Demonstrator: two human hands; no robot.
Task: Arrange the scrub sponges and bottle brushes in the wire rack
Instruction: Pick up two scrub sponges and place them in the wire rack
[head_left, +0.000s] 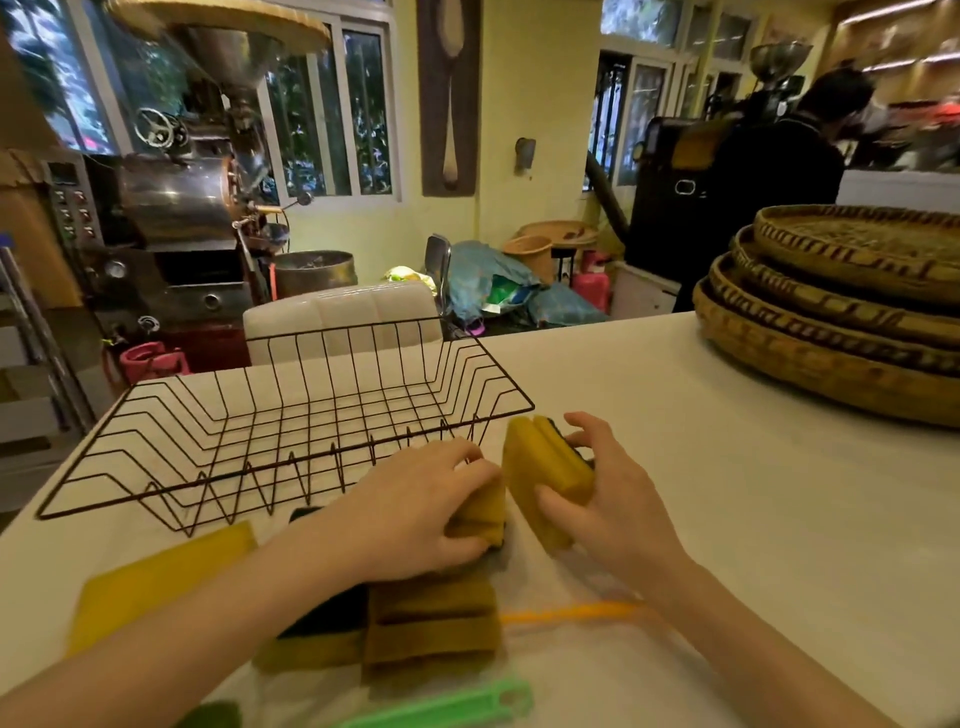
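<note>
An empty black wire rack (270, 415) stands on the white table in front of me. My right hand (618, 499) grips a pair of yellow scrub sponges (545, 467) on edge, just right of the rack's near corner. My left hand (421, 514) is closed on another yellow sponge (480, 517) beside them. More sponges lie below my hands in a pile (431, 629), and one flat yellow sponge (156, 577) lies to the left. A green brush handle (447, 706) and an orange brush handle (566, 613) lie near the table's front edge.
Stacked woven trays (841, 306) fill the table's right rear. Beyond the table's far edge are a white chair back (343, 317), a coffee roaster (171, 218) and a person in dark clothes (769, 182) at the right.
</note>
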